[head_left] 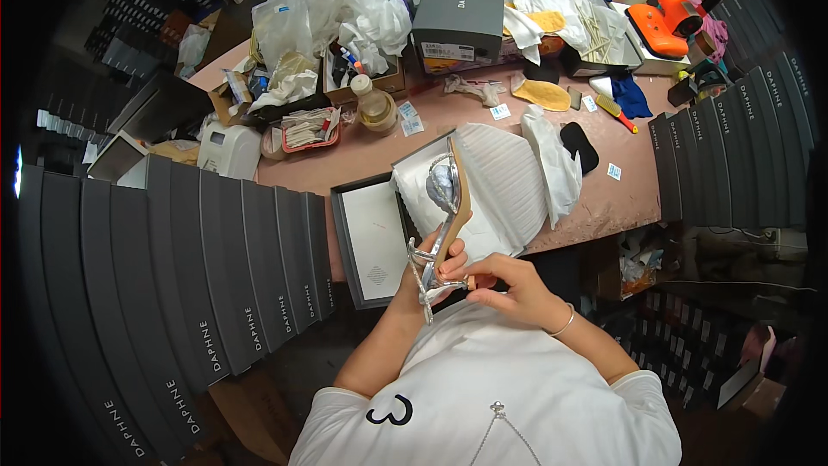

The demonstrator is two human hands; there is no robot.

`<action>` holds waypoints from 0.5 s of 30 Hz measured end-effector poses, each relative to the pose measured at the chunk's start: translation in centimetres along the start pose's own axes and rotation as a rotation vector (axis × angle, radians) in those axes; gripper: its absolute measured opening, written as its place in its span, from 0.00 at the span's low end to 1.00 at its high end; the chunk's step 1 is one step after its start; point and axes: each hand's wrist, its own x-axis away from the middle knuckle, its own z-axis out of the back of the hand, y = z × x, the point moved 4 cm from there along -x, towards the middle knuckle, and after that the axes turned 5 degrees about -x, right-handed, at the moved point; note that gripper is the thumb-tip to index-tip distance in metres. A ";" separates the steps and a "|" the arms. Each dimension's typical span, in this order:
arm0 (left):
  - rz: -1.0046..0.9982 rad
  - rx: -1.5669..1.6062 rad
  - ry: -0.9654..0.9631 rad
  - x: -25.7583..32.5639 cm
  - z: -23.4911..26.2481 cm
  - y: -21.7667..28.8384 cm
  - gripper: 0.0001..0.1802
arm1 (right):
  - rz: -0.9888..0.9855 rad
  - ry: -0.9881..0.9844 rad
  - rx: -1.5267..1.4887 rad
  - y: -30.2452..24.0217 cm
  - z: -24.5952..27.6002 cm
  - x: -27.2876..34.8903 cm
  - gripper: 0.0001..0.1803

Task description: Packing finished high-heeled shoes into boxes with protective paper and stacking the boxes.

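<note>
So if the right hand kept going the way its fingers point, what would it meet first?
The right hand points left, so it would probably first meet the shoe's heel end, which it already pinches, then the left hand; depth is unclear.

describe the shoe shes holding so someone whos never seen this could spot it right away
Start at the pink worktable, then drop to the open shoebox lined with white tissue at its near edge. Just in front, the left hand and right hand hold a high-heeled sandal: silver straps, tan sole, the only shoe lifted off the table.
</note>
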 end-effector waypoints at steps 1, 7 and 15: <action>0.010 0.018 -0.025 -0.2 0.0 -0.1 0.33 | 0.017 -0.011 -0.010 -0.1 -0.5 0.0 0.19; 0.050 0.032 -0.058 -0.9 0.1 -0.5 0.34 | 0.032 -0.001 0.039 -0.7 -0.4 -0.1 0.15; 0.008 -0.444 0.353 0.6 1.3 2.4 0.37 | -0.027 0.045 -0.149 -0.8 1.2 -0.6 0.07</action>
